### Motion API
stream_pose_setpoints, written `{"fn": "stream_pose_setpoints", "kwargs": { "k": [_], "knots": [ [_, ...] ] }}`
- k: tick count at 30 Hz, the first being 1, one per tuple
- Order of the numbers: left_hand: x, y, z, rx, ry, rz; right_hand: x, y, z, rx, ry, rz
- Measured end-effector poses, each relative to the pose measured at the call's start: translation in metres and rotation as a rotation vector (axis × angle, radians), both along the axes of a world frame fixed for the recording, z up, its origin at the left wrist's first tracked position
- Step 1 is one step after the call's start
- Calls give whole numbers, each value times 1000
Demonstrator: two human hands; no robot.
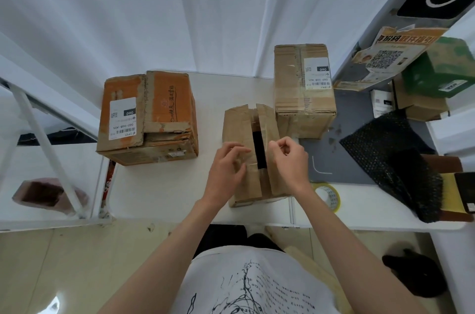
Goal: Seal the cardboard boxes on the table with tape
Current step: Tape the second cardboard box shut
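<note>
Between the orange box and the tape roll on the table, small box gapes; left hand flat on flap, right hand curled, grip unclear; unheld flaps may spring apart, tape bridging crookedly.

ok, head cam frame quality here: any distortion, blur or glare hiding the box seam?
Head view: strong wide-angle bending, the table edge and curtain folds bow at the borders. Soft, even light, no glare. Left hand and right hand slightly soft, maybe motion blur. Small box seam reads clearly, a dark gap between the flaps. Tape roll partly hidden by the right forearm.
</note>
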State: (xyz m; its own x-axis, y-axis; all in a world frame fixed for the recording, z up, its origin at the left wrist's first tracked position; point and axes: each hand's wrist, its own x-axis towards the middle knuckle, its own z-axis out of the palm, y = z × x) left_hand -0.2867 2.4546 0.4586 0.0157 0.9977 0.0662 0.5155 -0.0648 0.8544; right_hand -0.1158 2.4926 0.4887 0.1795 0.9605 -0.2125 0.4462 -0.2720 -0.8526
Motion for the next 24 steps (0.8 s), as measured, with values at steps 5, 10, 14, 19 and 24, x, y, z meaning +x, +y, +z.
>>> {"fn": "stream_pose_setpoints", "kwargs": {
  "k": [5, 10, 14, 19, 24],
  "knots": [
    [-3, 13, 5, 101, 341, -291, 46, -7, -29, -9, 110, -329],
    [-8, 42, 12, 175, 689, -707, 97, -33, -78, -232, -102, -538],
    [-13, 86, 20, 219, 978, -1042, 119, -59, -110, -566, -315, -391],
    [-8, 125, 22, 137, 1174, -1293, 118, -80, -131, -676, -363, -158],
    [-5, 131, 15, 114, 1136, -1294, 115, -89, -142, -561, -358, -237]
  ]
}}
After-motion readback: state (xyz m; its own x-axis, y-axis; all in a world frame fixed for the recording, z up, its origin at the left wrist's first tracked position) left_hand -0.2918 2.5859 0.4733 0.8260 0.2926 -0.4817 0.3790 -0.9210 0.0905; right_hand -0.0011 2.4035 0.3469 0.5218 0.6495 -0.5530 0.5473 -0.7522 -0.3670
